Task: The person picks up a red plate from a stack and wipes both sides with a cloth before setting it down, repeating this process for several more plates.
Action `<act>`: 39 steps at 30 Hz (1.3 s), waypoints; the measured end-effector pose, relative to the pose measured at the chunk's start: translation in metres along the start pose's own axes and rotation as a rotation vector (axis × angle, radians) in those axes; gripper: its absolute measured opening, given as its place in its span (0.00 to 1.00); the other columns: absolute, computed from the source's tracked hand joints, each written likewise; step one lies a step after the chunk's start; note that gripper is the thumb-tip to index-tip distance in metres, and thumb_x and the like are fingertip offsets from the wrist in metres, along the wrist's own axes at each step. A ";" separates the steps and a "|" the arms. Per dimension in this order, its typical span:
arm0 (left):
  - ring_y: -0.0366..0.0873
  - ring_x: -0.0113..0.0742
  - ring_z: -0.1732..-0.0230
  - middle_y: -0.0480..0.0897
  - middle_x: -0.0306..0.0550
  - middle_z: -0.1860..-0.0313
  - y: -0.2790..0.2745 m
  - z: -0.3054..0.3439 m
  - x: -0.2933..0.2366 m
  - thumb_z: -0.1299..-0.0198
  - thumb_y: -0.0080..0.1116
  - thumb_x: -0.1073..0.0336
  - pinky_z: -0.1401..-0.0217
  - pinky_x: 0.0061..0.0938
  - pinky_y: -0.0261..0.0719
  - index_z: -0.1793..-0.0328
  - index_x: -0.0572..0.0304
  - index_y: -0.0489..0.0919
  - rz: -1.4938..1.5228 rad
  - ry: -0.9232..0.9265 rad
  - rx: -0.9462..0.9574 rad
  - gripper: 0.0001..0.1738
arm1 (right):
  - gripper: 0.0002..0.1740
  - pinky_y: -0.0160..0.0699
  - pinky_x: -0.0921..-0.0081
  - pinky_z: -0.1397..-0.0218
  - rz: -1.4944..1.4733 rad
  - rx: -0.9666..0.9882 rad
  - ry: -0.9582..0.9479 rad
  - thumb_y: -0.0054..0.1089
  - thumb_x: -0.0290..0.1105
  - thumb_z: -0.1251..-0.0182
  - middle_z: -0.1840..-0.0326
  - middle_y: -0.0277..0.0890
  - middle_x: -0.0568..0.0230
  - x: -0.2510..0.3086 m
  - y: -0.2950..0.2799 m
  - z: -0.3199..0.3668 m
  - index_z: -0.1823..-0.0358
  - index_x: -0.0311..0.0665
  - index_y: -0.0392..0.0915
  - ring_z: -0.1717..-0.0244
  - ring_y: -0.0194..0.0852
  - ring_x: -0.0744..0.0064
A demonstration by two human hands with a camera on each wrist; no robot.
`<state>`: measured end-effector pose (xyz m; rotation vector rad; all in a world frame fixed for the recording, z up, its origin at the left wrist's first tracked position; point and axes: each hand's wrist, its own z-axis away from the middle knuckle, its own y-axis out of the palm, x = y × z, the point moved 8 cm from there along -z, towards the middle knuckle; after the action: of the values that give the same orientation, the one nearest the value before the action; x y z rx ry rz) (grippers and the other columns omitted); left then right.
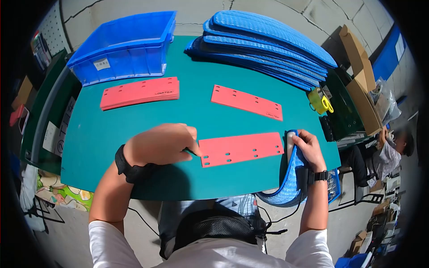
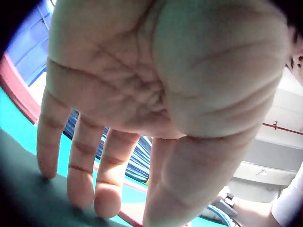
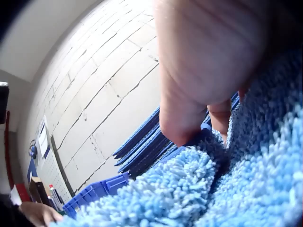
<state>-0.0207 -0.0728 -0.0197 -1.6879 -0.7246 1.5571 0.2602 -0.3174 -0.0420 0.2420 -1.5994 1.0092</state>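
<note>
A red slotted sheet (image 1: 241, 149) lies on the green table in front of the person. The left hand (image 1: 163, 144), blurred in the head view, is at its left end, with the index fingertip right at the edge. In the left wrist view the other fingers (image 2: 81, 156) hang fairly straight. My right hand (image 1: 311, 149) grips one end of a blue mop pad (image 1: 289, 187) beside the sheet's right end, thumb on its pale underside. That pad bends down over the table's front edge. Its shaggy blue pile (image 3: 161, 189) fills the lower right wrist view.
Behind lie another red sheet (image 1: 246, 102) and a stack of red sheets (image 1: 138, 94). A blue bin (image 1: 120, 53) stands back left, stacked mop pads (image 1: 268, 44) back right. A yellow-handled tool (image 1: 321, 102) sits at the right edge. Another person (image 1: 386, 154) sits farther right.
</note>
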 end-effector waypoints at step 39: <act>0.77 0.46 0.50 0.79 0.47 0.50 -0.001 -0.008 -0.011 0.47 0.65 0.70 0.47 0.37 0.75 0.48 0.50 0.86 -0.037 0.057 -0.035 0.18 | 0.10 0.80 0.54 0.66 0.750 0.015 -0.608 0.60 0.38 0.35 0.70 0.78 0.52 0.145 0.134 0.033 0.67 0.40 0.81 0.69 0.80 0.47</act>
<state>-0.0141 -0.0817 -0.0119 -1.7280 -0.7535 1.4730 0.1062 -0.2078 0.0242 -0.0702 -2.3161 1.6194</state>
